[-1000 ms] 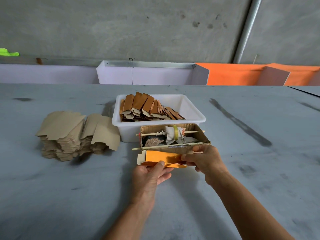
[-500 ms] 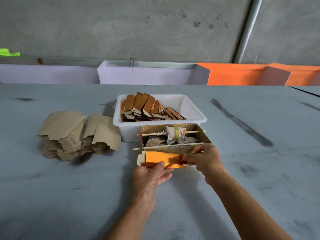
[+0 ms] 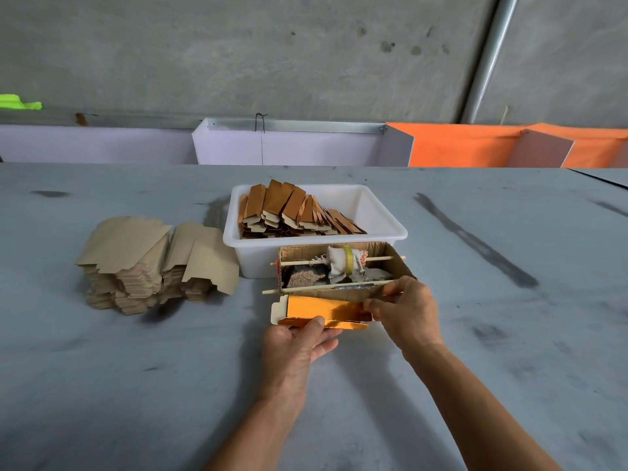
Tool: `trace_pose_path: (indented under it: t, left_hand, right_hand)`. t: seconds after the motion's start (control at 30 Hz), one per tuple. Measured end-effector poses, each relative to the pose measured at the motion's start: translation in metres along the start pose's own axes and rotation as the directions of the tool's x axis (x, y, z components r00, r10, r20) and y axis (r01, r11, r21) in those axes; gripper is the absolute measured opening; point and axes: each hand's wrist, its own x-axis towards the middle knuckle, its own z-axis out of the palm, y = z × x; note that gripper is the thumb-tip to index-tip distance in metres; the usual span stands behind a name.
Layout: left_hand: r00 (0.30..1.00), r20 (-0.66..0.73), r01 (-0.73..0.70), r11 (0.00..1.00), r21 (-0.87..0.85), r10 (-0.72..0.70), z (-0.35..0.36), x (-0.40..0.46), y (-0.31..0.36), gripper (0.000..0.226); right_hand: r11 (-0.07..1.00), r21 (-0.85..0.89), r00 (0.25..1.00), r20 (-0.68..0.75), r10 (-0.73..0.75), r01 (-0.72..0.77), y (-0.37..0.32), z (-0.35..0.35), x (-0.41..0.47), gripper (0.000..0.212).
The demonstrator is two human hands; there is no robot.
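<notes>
**Both hands on gold carton, front of glue box**

Head view: left hand [image 3: 299, 348] grips the near left edge of the gold foil carton [image 3: 323, 310], thumb on top of the near flap, fingers curled under. Right hand [image 3: 409, 311] pinches the carton's right end, fingers curled, knuckles up against the cardboard box [image 3: 390, 260]. The carton sits between the hands, low over the table [image 3: 509, 334]; can't tell if it touches it. Its far edge is just beside the cardboard box's front wall, under the near wooden stick [image 3: 306, 289]. A second stick carries a cloth roll [image 3: 345, 263]. Behind that is a white tub [image 3: 380, 212] of folded cartons [image 3: 289, 209], touching the box. A stack of flat kraft blanks [image 3: 146, 260] is well left of the left hand. There is bare table near-side, left and right of both forearms.
</notes>
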Motion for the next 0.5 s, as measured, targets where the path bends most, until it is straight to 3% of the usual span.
trace_pose_path:
  t: [0.2, 0.4, 0.5]
  left_hand:
    - [1.0, 0.006, -0.023, 1.0, 0.01, 0.023, 0.001, -0.001, 0.0, 0.009]
    - [0.998, 0.016, -0.055, 0.998, 0.001, 0.055, 0.001, -0.001, 0.001, 0.01]
    - [0.998, 0.027, -0.061, 0.998, -0.013, 0.062, 0.0, -0.005, 0.002, 0.012]
  right_hand:
    - [0.995, -0.103, 1.0, -0.01, -0.002, 0.001, 0.013, 0.0, -0.002, 0.019]
    - [0.995, 0.088, 0.998, 0.042, 0.051, -0.055, 0.024, -0.014, -0.011, 0.023]
    - [0.981, 0.193, 1.0, 0.014, 0.009, -0.012, 0.019, -0.026, -0.023, 0.023]
